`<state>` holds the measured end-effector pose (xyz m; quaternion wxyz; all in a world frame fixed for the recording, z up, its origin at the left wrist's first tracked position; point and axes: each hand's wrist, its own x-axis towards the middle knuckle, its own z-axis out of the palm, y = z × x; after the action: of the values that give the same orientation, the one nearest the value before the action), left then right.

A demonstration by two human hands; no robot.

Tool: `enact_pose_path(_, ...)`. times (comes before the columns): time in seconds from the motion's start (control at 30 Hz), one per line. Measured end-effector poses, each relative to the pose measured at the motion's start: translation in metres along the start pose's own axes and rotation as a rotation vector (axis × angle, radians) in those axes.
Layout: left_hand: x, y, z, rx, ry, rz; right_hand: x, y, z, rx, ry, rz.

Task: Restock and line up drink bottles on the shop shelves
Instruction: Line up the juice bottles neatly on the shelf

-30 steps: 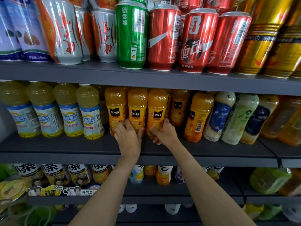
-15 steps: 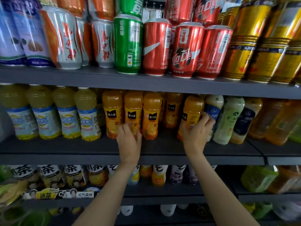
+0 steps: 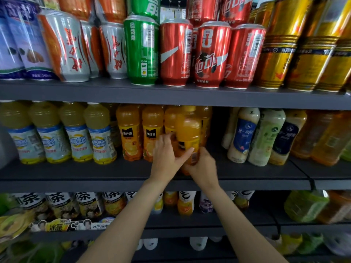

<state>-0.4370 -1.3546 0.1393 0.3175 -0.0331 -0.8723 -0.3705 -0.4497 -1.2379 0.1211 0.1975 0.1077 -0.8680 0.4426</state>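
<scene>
Two bare forearms enter from the bottom edge of the view, with no sleeves, watch, bracelet or gloves visible on them. The left hand [image 3: 167,158] shows no rings, and its fingernails are short and unpainted. The right hand [image 3: 204,168] is likewise free of rings and jewellery. Both wrists are slim and uncovered. Motion blur softens the finer detail of the fingers.

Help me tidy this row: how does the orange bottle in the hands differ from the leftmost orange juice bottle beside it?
The held orange bottle is gripped by left hand and right hand, forward of the row, label blurred. The leftmost orange bottle stands untouched, label facing out. Both hold orange juice.
</scene>
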Motion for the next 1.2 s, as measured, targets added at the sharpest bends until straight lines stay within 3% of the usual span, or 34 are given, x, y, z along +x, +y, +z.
enact_pose_path(0.1,0.000,-0.008,-0.008,-0.086,0.061,-0.094,-0.008,-0.024,0.020,0.041,-0.125,-0.133)
enact_pose_path(0.23,-0.001,-0.026,-0.030,-0.023,0.160,-0.109,0.012,-0.030,0.010,0.138,-0.495,-0.156)
enact_pose_path(0.3,0.000,-0.032,-0.037,-0.015,0.189,-0.110,0.026,-0.017,-0.002,0.231,-0.406,-0.085)
enact_pose_path(0.4,0.004,-0.038,-0.041,-0.001,0.213,-0.113,0.054,0.010,-0.008,0.165,0.065,0.100)
enact_pose_path(0.43,0.005,-0.039,-0.040,-0.001,0.211,-0.117,0.064,0.017,-0.007,0.101,0.130,0.169)
enact_pose_path(0.57,0.005,-0.040,-0.036,-0.034,0.233,-0.134,0.098,0.028,0.006,0.002,0.040,0.303)
enact_pose_path(0.7,0.005,-0.043,-0.033,-0.030,0.252,-0.133,0.111,0.022,0.015,-0.061,0.072,0.336)
enact_pose_path(1.2,0.005,-0.045,-0.031,-0.070,0.241,-0.141,0.111,0.026,0.010,0.067,-0.137,0.249)
